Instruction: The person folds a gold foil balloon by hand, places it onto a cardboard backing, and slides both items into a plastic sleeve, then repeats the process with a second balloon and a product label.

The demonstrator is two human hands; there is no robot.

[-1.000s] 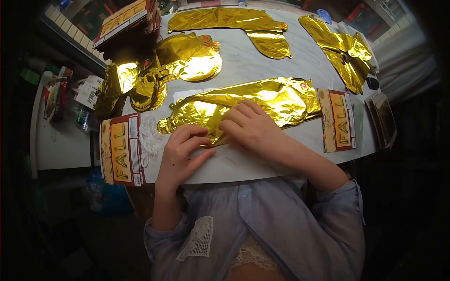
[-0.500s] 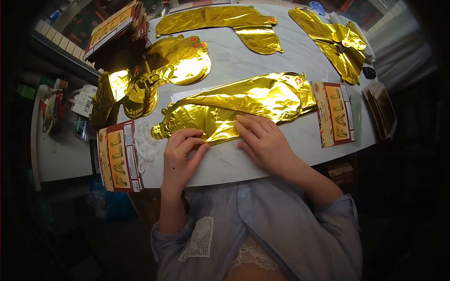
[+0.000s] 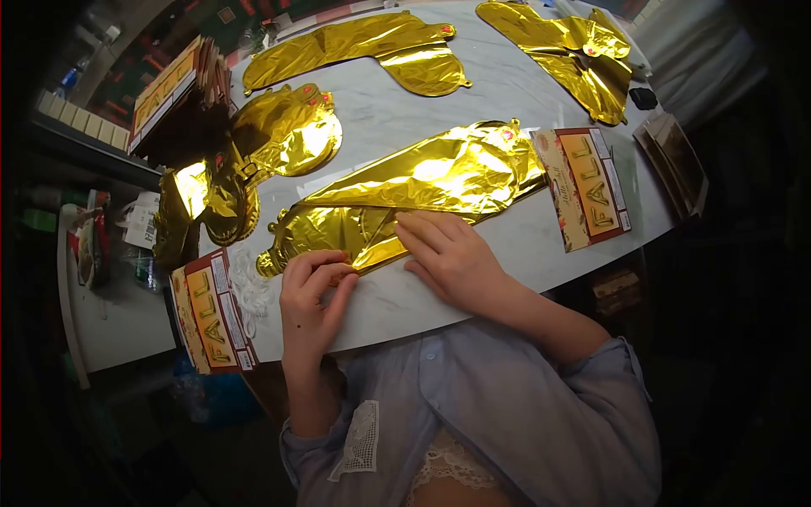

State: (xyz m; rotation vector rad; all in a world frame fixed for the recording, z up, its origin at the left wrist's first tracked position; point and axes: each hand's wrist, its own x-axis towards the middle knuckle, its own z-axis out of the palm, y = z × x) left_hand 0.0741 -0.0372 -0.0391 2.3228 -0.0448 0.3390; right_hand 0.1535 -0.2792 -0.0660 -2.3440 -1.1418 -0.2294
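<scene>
A folded gold foil balloon (image 3: 439,173) lies slantwise on the marble-patterned table in front of me. At its lower left edge my left hand (image 3: 317,296) has thumb and fingers bent together on the foil rim. My right hand (image 3: 448,258) rests on the near edge of the same foil, fingers laid over it and thumb a little apart. A card reading FALL (image 3: 585,188) lies by the foil's right end. Another FALL card (image 3: 211,313) and a bundle of white string (image 3: 251,291) are to the left of my left hand.
More gold foil pieces lie at the back (image 3: 363,42), back right (image 3: 583,55) and left (image 3: 287,131). A stack of FALL cards (image 3: 182,89) stands at the back left. Brown packets (image 3: 673,165) hang over the right edge. A side shelf (image 3: 127,329) holds small items.
The view has tilted and shifted, so the table items appear moved and turned. Both hands keep nearly the same places on the foil.
</scene>
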